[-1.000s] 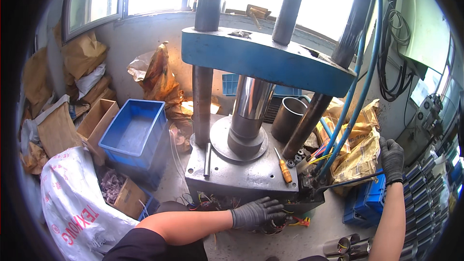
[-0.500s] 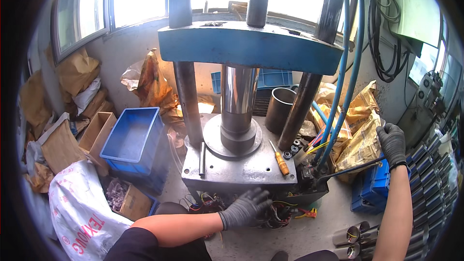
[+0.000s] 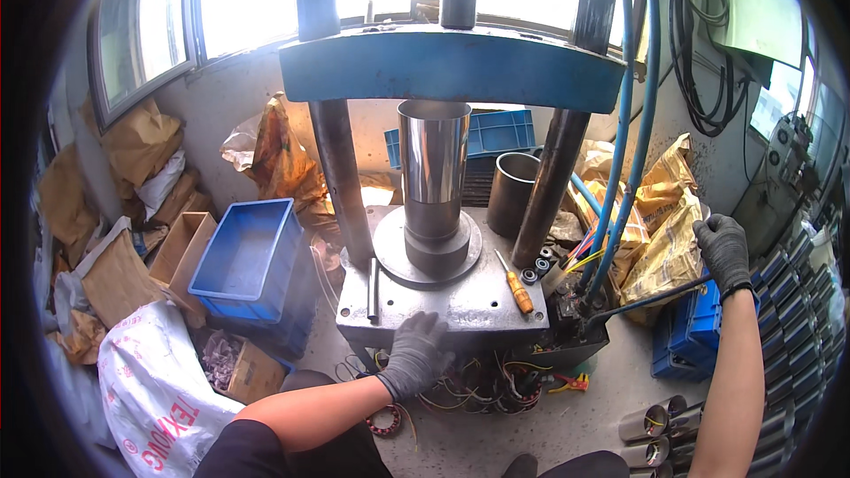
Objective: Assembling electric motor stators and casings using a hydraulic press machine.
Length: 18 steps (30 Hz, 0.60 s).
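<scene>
I face a hydraulic press with a blue crosshead (image 3: 452, 66) and a shiny steel ram (image 3: 433, 168) over a round die on its grey base plate (image 3: 460, 305). My gloved left hand (image 3: 414, 352) rests fingers apart on the plate's front edge, above a bundle of coloured wires (image 3: 482, 385). At the far right, my gloved right hand (image 3: 724, 252) grips the end of a thin metal lever (image 3: 646, 299) that runs down to the press base. An orange-handled screwdriver (image 3: 516, 288) and small black rings (image 3: 536, 270) lie on the plate.
A blue plastic crate (image 3: 243, 252) sits left of the press, with cardboard boxes (image 3: 181, 248) and a white sack (image 3: 155, 398) near it. A steel tube (image 3: 512, 190) stands behind the plate. Yellow bags (image 3: 660, 239), blue hoses (image 3: 633, 124) and metal tubes (image 3: 655, 425) crowd the right.
My left hand rose from the wires below the plate onto the plate's front edge. My right hand stays on the lever. The view tilted up toward the press.
</scene>
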Motion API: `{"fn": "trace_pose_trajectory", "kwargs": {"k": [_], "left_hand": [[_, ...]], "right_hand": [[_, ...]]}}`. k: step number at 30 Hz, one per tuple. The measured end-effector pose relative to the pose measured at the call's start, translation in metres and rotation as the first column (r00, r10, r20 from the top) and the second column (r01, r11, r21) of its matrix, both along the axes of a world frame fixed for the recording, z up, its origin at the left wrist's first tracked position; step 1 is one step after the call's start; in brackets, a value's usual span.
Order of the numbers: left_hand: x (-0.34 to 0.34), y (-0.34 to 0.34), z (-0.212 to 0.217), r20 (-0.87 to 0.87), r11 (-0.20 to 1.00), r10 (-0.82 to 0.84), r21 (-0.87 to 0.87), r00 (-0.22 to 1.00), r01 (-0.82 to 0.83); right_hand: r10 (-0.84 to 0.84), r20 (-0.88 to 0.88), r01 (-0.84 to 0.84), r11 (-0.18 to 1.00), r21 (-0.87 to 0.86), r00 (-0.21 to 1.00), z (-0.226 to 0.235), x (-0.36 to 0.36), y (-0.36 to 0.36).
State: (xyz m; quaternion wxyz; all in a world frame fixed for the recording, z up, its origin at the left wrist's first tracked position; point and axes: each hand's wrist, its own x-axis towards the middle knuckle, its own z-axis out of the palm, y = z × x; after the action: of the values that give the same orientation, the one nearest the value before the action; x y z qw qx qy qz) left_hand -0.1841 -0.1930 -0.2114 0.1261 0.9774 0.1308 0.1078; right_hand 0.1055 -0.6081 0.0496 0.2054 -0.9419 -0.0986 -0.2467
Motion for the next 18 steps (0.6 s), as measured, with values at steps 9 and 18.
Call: {"fn": "trace_pose_trajectory", "kwargs": {"k": [9, 18], "left_hand": [[0.051, -0.021, -0.008, 0.042, 0.914, -0.394, 0.129, 0.918, 0.386], [0.088, -0.061, -0.020, 0.001, 0.775, -0.621, 0.144, 0.784, 0.615]], "right_hand": [[-0.001, 0.025, 0.002, 0.999, -0.032, 1.000, -0.003, 0.011, -0.007], [0.011, -0.012, -0.012, 1.000, -0.013, 1.000, -0.008, 0.022, -0.009]]}}
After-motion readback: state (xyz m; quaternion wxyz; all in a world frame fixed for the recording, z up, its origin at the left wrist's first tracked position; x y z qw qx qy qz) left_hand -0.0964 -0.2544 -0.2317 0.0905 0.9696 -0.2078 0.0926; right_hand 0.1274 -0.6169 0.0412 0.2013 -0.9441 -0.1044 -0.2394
